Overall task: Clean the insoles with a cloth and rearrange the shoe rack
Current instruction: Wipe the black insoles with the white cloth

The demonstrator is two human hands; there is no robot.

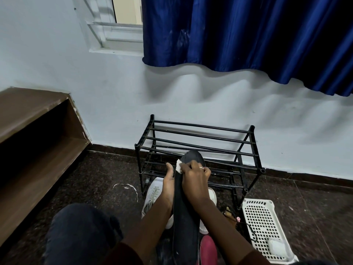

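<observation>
A long black insole (pixel 184 217) stands tilted up in front of me, its toe end near the rack's top bars. My left hand (pixel 169 185) grips its left edge from underneath, thumb up. A small white cloth (pixel 179 166) is pressed onto the insole's upper part by my right hand (pixel 194 179), whose fingers curl round it. The black metal shoe rack (pixel 200 148) stands against the wall with bare bars. A pair of white sneakers (pixel 152 197) lies on the floor below my hands.
A white perforated basket (pixel 265 226) sits on the floor at right with a white cloth piece inside. A pink shoe (pixel 208 249) and a sandal (pixel 229 215) lie near it. A brown wooden shelf (pixel 38 131) is at left. A blue curtain (pixel 248 35) hangs above.
</observation>
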